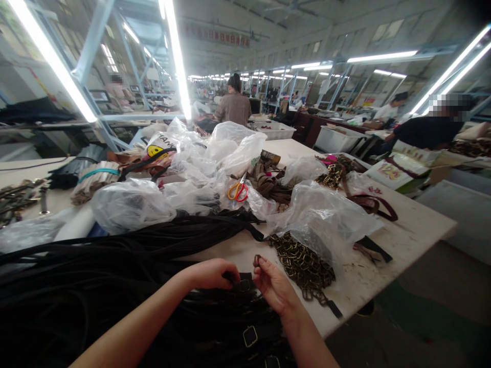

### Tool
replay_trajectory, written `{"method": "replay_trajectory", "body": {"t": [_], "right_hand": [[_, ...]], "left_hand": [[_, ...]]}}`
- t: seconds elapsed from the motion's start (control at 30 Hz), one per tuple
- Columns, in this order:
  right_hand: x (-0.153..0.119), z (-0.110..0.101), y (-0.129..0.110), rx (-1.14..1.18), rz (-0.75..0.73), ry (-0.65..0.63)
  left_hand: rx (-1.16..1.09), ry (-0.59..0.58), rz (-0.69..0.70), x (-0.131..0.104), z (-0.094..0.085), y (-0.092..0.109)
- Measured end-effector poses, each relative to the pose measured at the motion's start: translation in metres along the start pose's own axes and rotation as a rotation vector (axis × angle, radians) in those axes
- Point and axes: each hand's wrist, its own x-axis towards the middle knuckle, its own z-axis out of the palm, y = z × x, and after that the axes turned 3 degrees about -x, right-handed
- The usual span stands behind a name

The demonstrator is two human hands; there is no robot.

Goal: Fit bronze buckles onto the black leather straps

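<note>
My left hand point(217, 274) is closed over a black strap point(245, 276), its fingers curled down so that the grip is partly hidden. A metal buckle point(244, 285) sits on the strap just beside the fingertips. To the right, my right hand point(273, 284) is raised with thumb and fingers pinched around a small, brownish, ring-like piece point(256, 260), too small to name. Many long black straps point(115, 286) lie under both forearms. Another square buckle point(250, 336) is on a strap below. Right of my right hand lies a heap of brass-coloured buckles point(305, 263).
Clear plastic bags point(322, 214) cover much of the table point(418, 217). Scissors point(238, 190) with red and orange handles lie among them. Brown straps point(264, 181) are piled behind. A person point(233, 105) sits ahead; another person point(425, 125) is at right.
</note>
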Motion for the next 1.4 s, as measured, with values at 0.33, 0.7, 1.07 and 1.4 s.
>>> {"method": "replay_trajectory", "body": {"t": [0.33, 0.7, 1.07, 1.4], "right_hand": [[-0.002, 0.016, 0.003, -0.114, -0.036, -0.046], [0.002, 0.024, 0.016, -0.211, 0.135, -0.156], [0.041, 0.029, 0.028, -0.468, 0.056, -0.071], [0.036, 0.040, 0.033, -0.482, 0.087, -0.084]], "left_hand": [[-0.256, 0.399, -0.071, 0.006, 0.011, 0.007], [-0.318, 0.401, 0.009, -0.005, 0.017, 0.018], [-0.019, 0.667, 0.150, -0.002, 0.015, -0.006], [-0.085, 0.822, -0.073, -0.002, 0.019, -0.017]]}}
